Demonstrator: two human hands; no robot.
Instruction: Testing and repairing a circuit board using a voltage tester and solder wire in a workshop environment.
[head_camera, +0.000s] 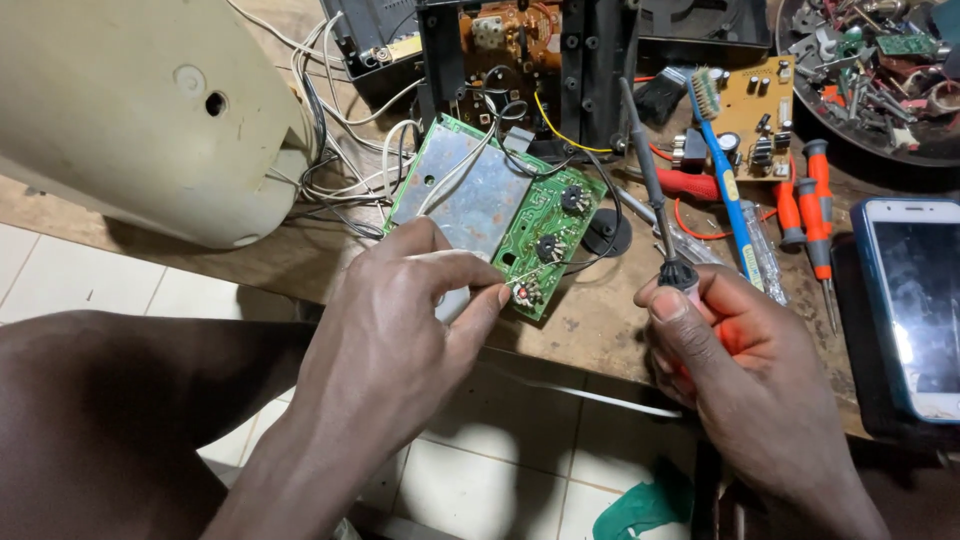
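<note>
Left hand (400, 320) pinches the near corner of the green rectangular circuit board (545, 230), which lies at the wooden bench's (590, 320) edge. Right hand (730, 350) is clenched around the red-handled soldering iron (650, 190), tip raised beyond the grip. Risk: the hot tip may graze the black wires (600, 190) beside it, melting insulation.

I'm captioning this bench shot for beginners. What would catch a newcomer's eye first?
The green circuit board in the middle, which the left hand pinches at its near corner. Next, the soldering iron gripped in the right hand, its tip pointing up and away. At far right lies a phone, beside orange-handled screwdrivers.
</note>
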